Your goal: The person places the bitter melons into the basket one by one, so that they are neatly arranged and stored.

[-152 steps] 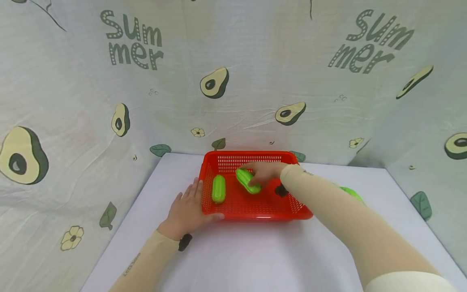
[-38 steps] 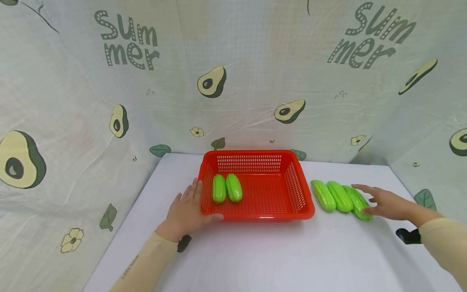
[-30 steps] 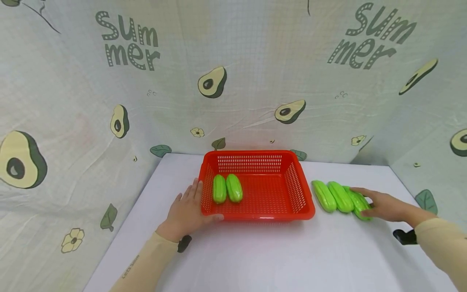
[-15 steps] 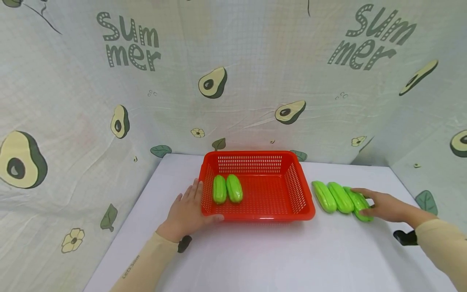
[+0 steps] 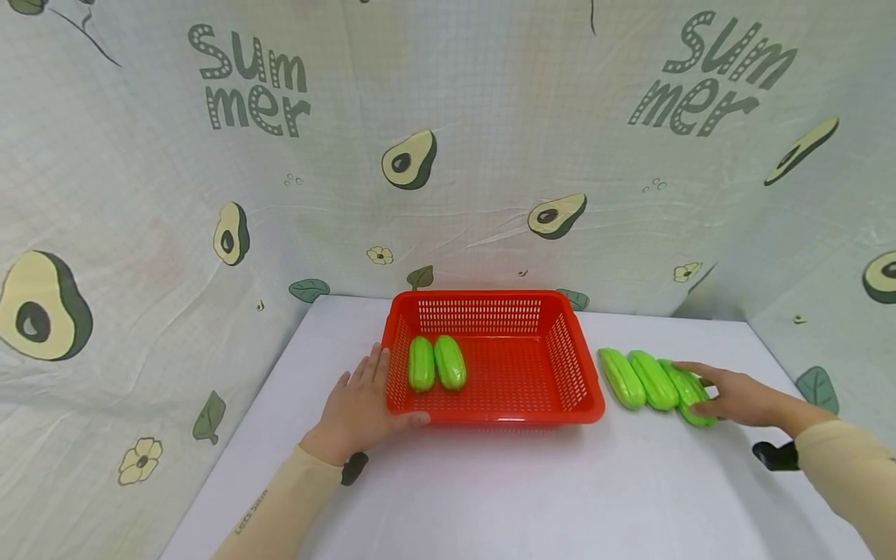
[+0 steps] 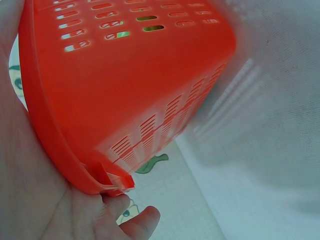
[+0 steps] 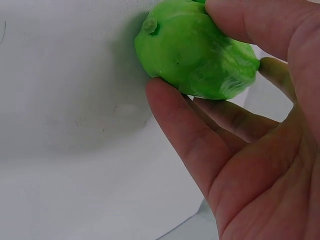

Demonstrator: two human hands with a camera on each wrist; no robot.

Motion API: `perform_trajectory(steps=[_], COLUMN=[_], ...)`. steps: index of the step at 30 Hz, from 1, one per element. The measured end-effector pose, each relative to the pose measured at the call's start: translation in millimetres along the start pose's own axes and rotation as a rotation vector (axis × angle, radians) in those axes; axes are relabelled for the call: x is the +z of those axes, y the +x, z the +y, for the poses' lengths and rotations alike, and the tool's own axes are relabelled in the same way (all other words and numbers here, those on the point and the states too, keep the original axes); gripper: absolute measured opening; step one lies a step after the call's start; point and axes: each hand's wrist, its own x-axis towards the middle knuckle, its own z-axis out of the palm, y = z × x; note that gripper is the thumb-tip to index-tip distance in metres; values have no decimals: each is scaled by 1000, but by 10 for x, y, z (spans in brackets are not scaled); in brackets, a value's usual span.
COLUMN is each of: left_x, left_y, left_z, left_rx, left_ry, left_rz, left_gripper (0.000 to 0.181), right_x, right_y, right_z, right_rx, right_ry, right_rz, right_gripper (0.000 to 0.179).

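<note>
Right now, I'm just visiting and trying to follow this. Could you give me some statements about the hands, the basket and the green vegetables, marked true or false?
1. The left hand touches the red basket. True.
2. Four green vegetables lie inside the basket. False: it holds two, a left one and a right one.
3. Three green vegetables are side by side to the right of the basket. True.
4. The basket lies tipped on its side. False: it stands upright on the table.
5. The right hand holds the rightmost green vegetable. True.
</note>
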Motion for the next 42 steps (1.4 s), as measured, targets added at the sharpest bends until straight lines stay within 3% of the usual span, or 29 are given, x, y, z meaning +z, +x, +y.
perform_trajectory(steps=[31, 42], left_x=[-17, -13], left_y=[-8, -2], left_z=[11, 0], left_rx=[7, 10], left_ry=[17, 17], left_rz=[-7, -1], left_gripper=[129, 129], right_x=[4, -186], right_y=[-19, -179], right_z=[46, 44], right_rx=[17, 29], right_ry=[37, 23], right_rz=[1, 23], right_gripper=[88, 88])
